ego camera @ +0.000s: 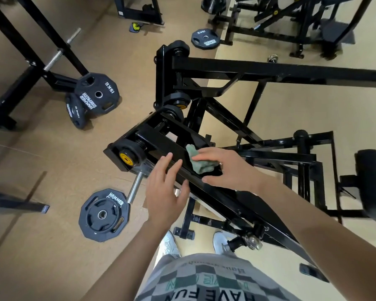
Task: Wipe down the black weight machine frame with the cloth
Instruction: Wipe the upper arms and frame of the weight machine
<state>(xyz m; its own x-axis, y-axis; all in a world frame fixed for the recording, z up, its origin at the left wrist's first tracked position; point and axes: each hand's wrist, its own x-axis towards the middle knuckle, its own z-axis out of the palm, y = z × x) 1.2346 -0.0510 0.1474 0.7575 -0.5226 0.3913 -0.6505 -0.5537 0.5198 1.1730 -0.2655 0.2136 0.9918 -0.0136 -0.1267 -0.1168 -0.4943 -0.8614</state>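
Grey checkered shirt (204, 279), white sneakers (171, 244)

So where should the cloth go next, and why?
Probably slide the cloth up the frame toward the yellow cap. The right hand presses it flat on the sloping bar. The left hand rests its fingers on the bar's near edge. That upper stretch lies just ahead of the cloth.
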